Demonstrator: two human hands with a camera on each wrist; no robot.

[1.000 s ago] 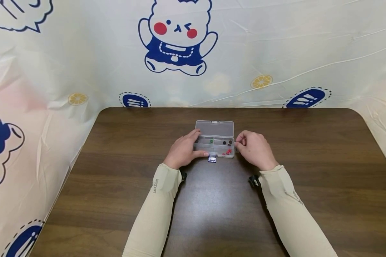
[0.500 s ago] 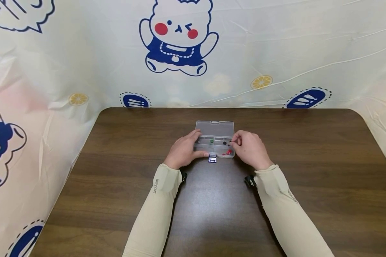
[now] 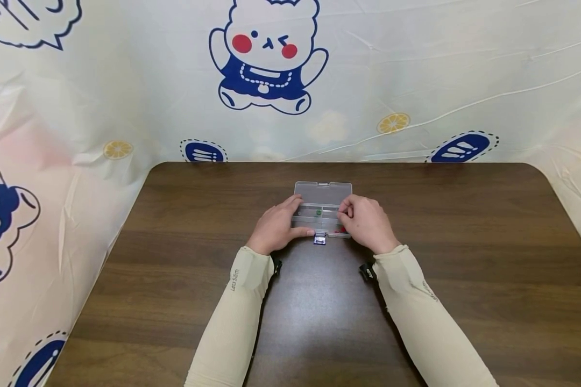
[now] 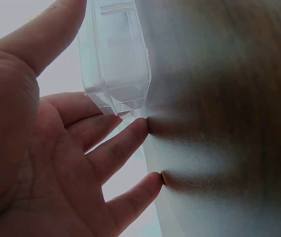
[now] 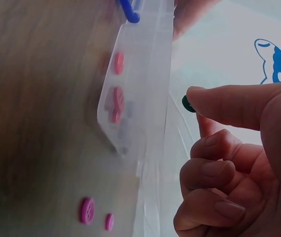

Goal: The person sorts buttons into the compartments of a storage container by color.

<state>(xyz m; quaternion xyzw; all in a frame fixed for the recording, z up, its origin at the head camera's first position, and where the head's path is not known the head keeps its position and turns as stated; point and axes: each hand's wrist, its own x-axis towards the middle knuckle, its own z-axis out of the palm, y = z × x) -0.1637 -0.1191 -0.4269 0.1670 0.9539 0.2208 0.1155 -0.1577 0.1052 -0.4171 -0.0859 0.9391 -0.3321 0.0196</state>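
Note:
A clear plastic compartment box (image 3: 306, 221) lies with its lid (image 3: 322, 192) raised. My left hand (image 3: 276, 224) holds its left end between thumb and fingers; in the left wrist view two fingertips touch the table. Over the right-hand back compartment, my right hand (image 3: 368, 220) pinches a small dark green button (image 5: 187, 103) between thumb and index finger, the other fingers curled. A green button (image 3: 318, 213) sits in the left back compartment. Several red buttons (image 5: 118, 101) lie in the front one, partly hidden by the right hand in the head view.
Two pink buttons, a larger one (image 5: 87, 211) and a smaller one (image 5: 110, 221), lie on the table beside the box's right end. A blue latch (image 3: 319, 239) hangs at the box front. Behind the brown wooden table (image 3: 314, 322) hangs a printed curtain (image 3: 358, 97).
My right hand has moved left, from beside the box's right end to over its right back compartment, covering the dark buttons there. The left hand and box stay put.

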